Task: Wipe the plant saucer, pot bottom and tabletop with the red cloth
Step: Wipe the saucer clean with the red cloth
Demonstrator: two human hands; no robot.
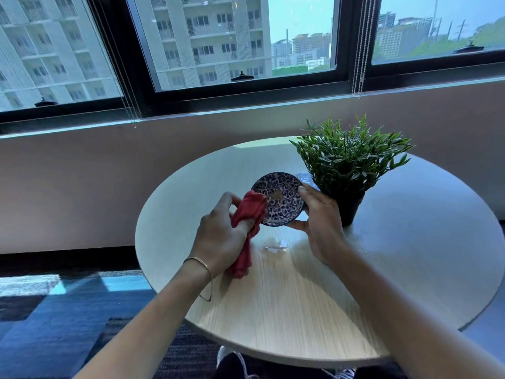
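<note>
Your left hand (221,231): fingers curled round a bunched red fabric cloth (250,214), gripping it. The cloth's upper fold touches the left rim of the saucer, and its tail hangs below your palm towards the table. You wear a thin gold bracelet (200,262) on that wrist.

Your right hand (319,222): thumb and fingers clasp the right edge of a small round blue-and-white patterned ceramic saucer (278,199). You hold it lifted off the table, tilted with its face towards you.

Saucer detail: a brownish mark (277,196) sits at its centre.

Round pale wood-grain tabletop (273,310): a small wet patch (274,247) glints just below the saucer, between your hands.

Green leafy plant (347,157) in a black tapered pot (351,209): standing upright on the tabletop, just beside your right hand on its far side.

Printed blue-and-white item (304,178): lying flat behind the saucer, partly hidden; its lettering is unreadable.

Black-framed window (246,86): behind the table, with pale apartment blocks outside.
</note>
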